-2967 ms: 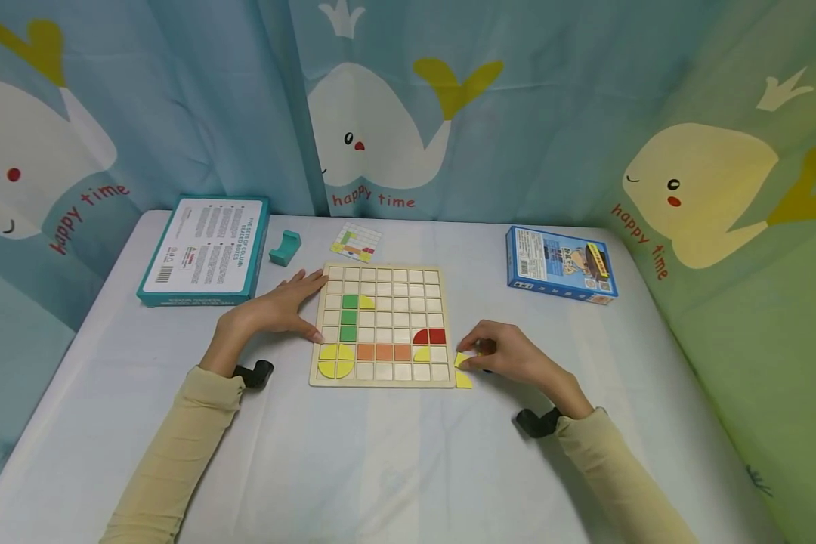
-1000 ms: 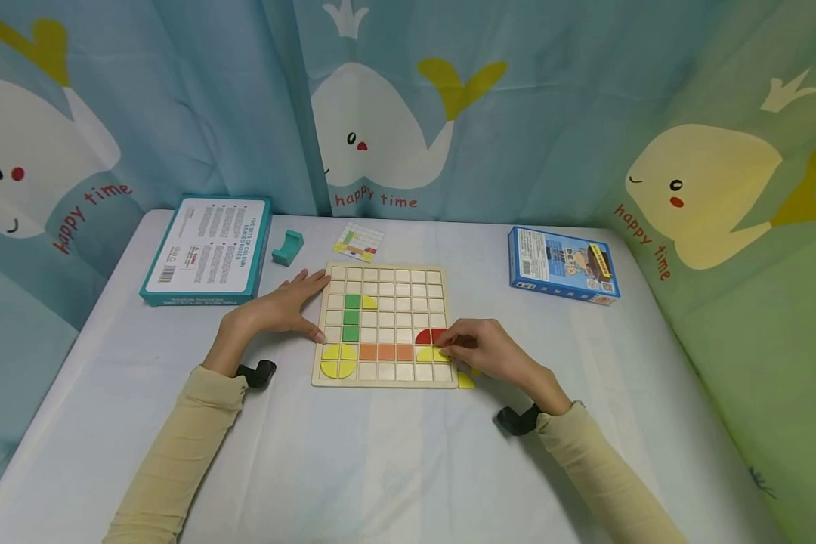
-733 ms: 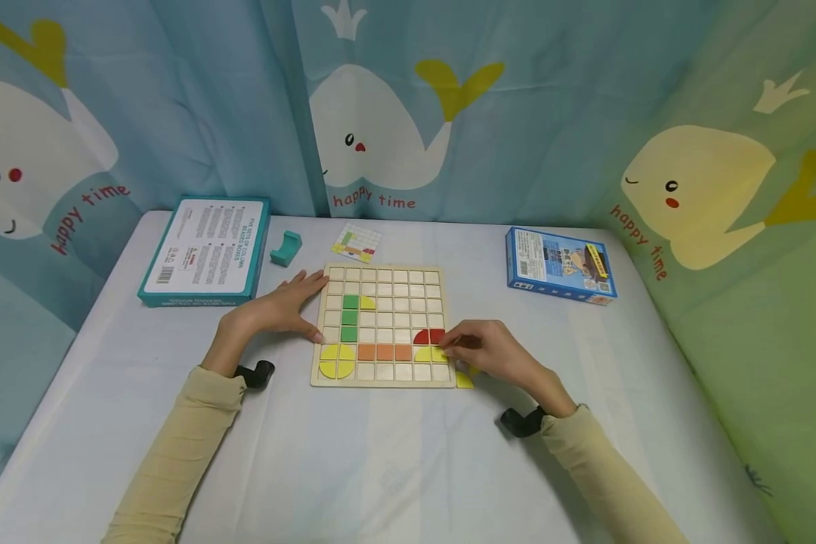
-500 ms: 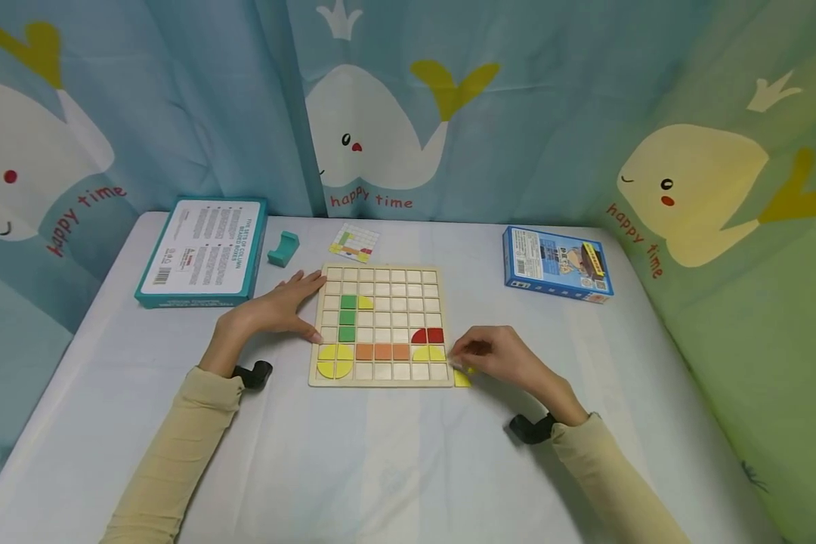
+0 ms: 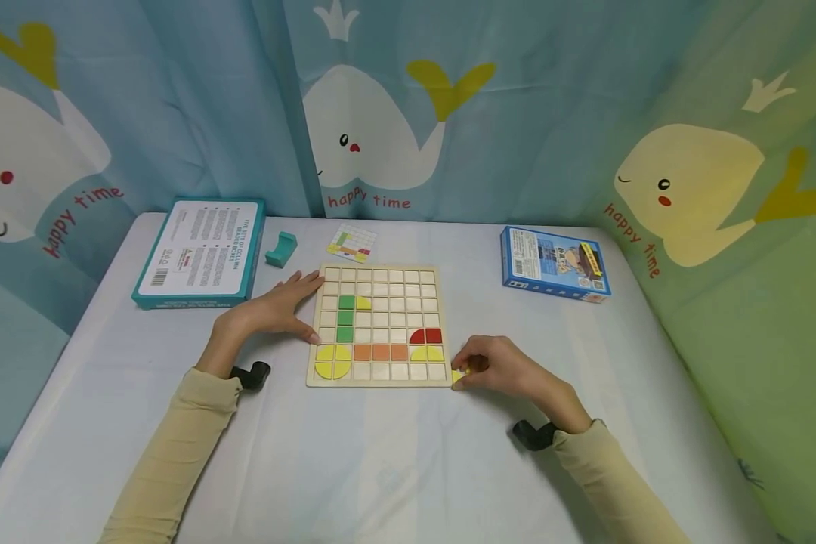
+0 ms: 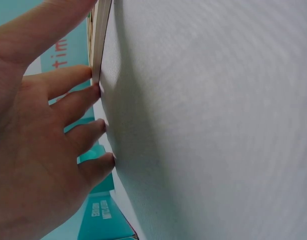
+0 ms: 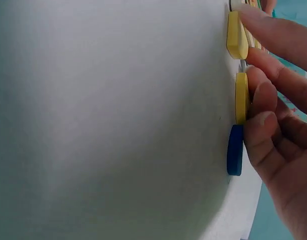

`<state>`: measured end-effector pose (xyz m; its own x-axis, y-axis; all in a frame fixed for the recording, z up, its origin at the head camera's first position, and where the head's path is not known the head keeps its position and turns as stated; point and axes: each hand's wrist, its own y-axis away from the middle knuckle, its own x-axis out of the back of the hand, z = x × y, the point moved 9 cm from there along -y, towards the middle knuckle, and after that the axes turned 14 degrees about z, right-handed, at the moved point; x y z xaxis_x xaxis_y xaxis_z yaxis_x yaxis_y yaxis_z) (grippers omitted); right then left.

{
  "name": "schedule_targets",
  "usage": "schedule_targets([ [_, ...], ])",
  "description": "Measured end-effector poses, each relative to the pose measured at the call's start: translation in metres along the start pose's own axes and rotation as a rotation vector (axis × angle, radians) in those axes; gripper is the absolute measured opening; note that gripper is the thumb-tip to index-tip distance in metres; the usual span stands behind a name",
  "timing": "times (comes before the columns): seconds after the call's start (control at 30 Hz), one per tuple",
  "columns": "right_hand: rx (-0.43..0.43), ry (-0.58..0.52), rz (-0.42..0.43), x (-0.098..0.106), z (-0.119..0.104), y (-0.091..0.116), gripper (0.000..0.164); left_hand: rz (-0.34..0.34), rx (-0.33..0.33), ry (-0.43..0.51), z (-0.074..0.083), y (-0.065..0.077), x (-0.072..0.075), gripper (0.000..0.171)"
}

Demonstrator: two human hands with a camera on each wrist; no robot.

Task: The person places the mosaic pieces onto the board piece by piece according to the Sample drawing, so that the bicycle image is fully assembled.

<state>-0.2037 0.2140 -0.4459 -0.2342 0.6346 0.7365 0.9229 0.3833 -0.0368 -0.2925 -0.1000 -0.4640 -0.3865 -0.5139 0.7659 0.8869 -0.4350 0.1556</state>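
A wooden grid board [image 5: 381,383] lies on the table with colored tiles in its cells: three green squares [image 5: 345,318], three orange squares [image 5: 381,353], a red quarter and a red square [image 5: 433,335], and several yellow quarter-circles [image 5: 333,362]. Along the board's left edge rests my left hand [image 5: 272,311], its fingers and thumb spread. Beside the lower right corner, my right hand [image 5: 506,368] pinches a yellow quarter-circle tile [image 7: 236,36] between thumb and forefinger. Under its curled fingers, the right wrist view shows another yellow tile [image 7: 241,98] and a blue tile [image 7: 235,151].
A small pattern card [image 5: 352,242] lies behind the board, next to a teal stand [image 5: 282,250]. A teal-edged box [image 5: 199,253] sits at the back left, a blue box [image 5: 554,263] at the back right. A whale-print curtain [image 5: 544,136] hangs behind the table.
My right hand has set a yellow quarter-circle beside another under the red tiles, let it go, drawn back off the board and taken hold of another yellow tile. The left hand stays put.
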Motion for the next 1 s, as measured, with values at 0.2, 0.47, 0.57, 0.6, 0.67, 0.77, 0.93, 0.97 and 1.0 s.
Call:
schedule_targets([
  [0.2, 0.014, 0.059, -0.014, -0.0021, -0.003, -0.0019, 0.023, 0.002, -0.004, 0.004, 0.0007, -0.0009, 0.0002, 0.112],
  [0.47, 0.018, 0.101, -0.038, -0.003, -0.0064, -0.0032, 0.021, 0.005, -0.001, -0.002, -0.0012, -0.0006, 0.0004, 0.112],
  [0.57, 0.033, 0.114, -0.039, -0.0023, -0.0087, -0.0036, 0.022, 0.005, -0.005, -0.003, -0.0015, -0.0007, -0.0001, 0.112],
  [0.6, 0.035, 0.117, -0.041, -0.0021, -0.0091, -0.0036, 0.022, 0.003, -0.004, -0.003, -0.0018, -0.0007, -0.0004, 0.112],
  [0.67, 0.031, 0.114, -0.046, -0.002, -0.0089, -0.0034, 0.023, 0.001, -0.004, -0.004, -0.0019, -0.0007, -0.0006, 0.112],
  [0.77, 0.026, 0.106, -0.045, -0.0014, -0.0078, -0.0036, 0.023, 0.003, -0.003, -0.005, -0.0015, -0.0007, 0.0002, 0.112],
  [0.93, 0.029, 0.091, -0.037, -0.0002, -0.0071, -0.0026, 0.023, 0.004, 0.0, -0.008, -0.0009, -0.0015, 0.0008, 0.111],
  [0.97, 0.033, 0.088, -0.038, -0.0002, -0.0072, -0.0021, 0.023, 0.001, 0.001, -0.009, -0.0008, -0.0017, 0.0005, 0.111],
  [1.0, 0.037, 0.084, -0.037, -0.0002, -0.0073, -0.0016, 0.023, 0.0, 0.002, -0.01, -0.0005, -0.002, 0.0004, 0.112],
])
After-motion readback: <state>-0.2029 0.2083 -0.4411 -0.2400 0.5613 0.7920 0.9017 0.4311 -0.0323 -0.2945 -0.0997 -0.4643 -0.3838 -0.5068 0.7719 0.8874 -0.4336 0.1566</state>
